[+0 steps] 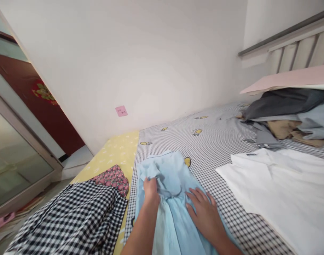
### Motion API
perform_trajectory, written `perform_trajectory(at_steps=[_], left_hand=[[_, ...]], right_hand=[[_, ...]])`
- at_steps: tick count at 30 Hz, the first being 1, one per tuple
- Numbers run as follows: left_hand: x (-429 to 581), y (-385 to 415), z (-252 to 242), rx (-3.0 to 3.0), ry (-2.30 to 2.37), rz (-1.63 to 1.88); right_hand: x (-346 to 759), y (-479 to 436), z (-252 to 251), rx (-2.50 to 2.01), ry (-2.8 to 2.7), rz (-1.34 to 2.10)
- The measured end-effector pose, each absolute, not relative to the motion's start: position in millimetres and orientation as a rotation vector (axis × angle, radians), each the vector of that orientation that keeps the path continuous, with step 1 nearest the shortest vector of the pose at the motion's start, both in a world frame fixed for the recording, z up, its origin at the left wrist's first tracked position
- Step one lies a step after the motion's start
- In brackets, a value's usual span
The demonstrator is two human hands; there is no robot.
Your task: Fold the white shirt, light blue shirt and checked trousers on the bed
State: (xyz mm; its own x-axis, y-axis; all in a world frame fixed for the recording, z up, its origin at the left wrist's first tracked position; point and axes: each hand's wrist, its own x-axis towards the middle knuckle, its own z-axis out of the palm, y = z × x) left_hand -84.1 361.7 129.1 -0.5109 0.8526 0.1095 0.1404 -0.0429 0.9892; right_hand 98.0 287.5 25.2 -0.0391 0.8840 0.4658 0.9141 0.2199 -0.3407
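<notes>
Gripping a bunched fold of the light blue shirt (pixel 172 198), my left hand (pixel 151 191) is closed around the cloth, while my right hand (pixel 203 210) lies flat and open on it. It lies on the checked bedsheet (pixel 217 141), between a black-and-white gingham garment (pixel 77 216) and a white shirt (pixel 286 184).

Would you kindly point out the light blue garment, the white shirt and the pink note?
light blue garment (pixel 175 170): head view, crumpled upper part.
white shirt (pixel 284 187): head view, flat body.
pink note (pixel 121 111): head view, centre.
</notes>
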Motion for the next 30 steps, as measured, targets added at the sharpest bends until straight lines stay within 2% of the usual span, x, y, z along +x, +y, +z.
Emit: perform_trajectory(at_steps=[4, 8, 14, 25, 30], left_hand=[[-107.9, 287.6, 110.3, 0.658, 1.229, 1.794], [-124.5, 227.0, 81.0, 0.0, 0.835, 1.733], [-130.5, 200.2, 92.4, -0.102, 0.673, 1.762], [-144.9, 219.8, 111.1, 0.018, 1.161, 1.823], [-144.9, 217.4, 123.0, 0.585, 1.831, 2.195]], right_hand=[[96.9, 288.6, 22.1, -1.602, -1.895, -0.124], [97.4, 287.6, 22.9, -1.591, -1.89, -0.184], [99.1, 284.5, 25.7, -1.585, -1.905, -0.238], [99.2, 287.0, 19.6, -1.576, -1.89, -0.281], [98.9, 286.5, 21.0, -1.591, -1.902, -0.243]])
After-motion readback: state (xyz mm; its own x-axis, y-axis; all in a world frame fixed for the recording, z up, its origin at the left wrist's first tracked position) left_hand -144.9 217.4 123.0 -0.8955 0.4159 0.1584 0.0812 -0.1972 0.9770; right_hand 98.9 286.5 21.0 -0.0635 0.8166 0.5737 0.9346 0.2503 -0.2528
